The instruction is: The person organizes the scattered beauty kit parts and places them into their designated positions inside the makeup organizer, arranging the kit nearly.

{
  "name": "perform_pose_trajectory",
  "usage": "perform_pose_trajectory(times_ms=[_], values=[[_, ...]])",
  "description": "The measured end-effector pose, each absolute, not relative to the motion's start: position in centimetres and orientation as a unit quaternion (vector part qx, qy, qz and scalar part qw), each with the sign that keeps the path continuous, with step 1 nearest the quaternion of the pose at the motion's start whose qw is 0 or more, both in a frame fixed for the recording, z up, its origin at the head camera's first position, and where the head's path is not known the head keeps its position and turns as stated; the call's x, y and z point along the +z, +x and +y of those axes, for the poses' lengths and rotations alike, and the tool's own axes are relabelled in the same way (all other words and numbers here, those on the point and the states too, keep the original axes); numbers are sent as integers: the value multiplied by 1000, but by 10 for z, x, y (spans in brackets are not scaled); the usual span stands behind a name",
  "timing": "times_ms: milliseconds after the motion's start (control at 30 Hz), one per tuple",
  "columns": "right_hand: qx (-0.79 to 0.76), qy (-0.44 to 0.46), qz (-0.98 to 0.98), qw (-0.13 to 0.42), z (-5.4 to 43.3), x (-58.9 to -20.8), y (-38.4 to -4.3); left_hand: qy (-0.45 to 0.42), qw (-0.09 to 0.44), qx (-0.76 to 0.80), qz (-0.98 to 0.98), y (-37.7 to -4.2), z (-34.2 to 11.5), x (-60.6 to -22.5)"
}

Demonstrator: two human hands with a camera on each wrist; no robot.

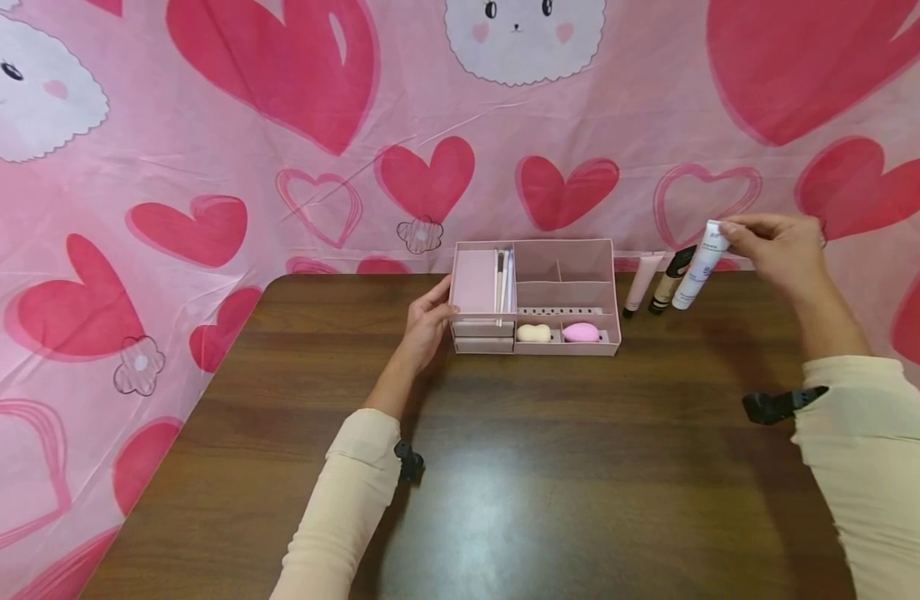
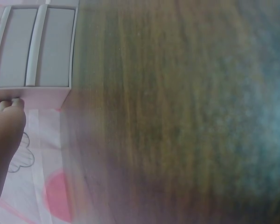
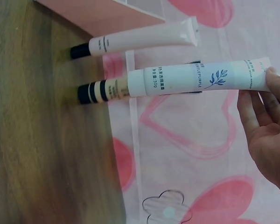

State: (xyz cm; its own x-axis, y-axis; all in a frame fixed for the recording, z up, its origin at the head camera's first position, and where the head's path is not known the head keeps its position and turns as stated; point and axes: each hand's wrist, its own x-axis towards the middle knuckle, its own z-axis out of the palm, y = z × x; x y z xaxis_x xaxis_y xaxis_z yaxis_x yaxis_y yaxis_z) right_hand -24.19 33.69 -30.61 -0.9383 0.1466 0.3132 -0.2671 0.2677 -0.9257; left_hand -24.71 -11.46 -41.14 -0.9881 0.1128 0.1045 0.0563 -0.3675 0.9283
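My right hand (image 1: pixel 786 250) pinches the crimped top end of a white tube (image 1: pixel 702 265), which tilts cap-down beside two other cosmetics. In the right wrist view, the white tube (image 3: pixel 177 80) overlaps a beige tube with a black cap (image 3: pixel 98 92). A pale pink tube with a black cap (image 1: pixel 643 282) stands beside the pink organizer (image 1: pixel 565 295). My left hand (image 1: pixel 427 323) rests on the organizer's left side, fingers along the wall and thumb near the front corner. In the left wrist view, its fingertips touch the side panel (image 2: pixel 44 95).
Slim brushes (image 1: pixel 503 279) stand in one organizer slot. A cream sponge (image 1: pixel 533 333) and a pink sponge (image 1: pixel 582 332) lie in the front compartments, right of two small drawers (image 1: pixel 484 337). Behind the brown table (image 1: pixel 295 375) hangs a pink heart-patterned cloth (image 1: pixel 317 192).
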Motion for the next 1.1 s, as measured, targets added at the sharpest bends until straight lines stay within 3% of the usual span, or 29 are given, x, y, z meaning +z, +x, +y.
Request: perform_pose_trajectory(times_ms=[600,1100], values=[[549,77,-807,204,294,-294,-247,70,23,825,561,-247,-115,-411],[629,108,-755,153,252,-290,-267,67,19,829,554,-247,-115,-412]])
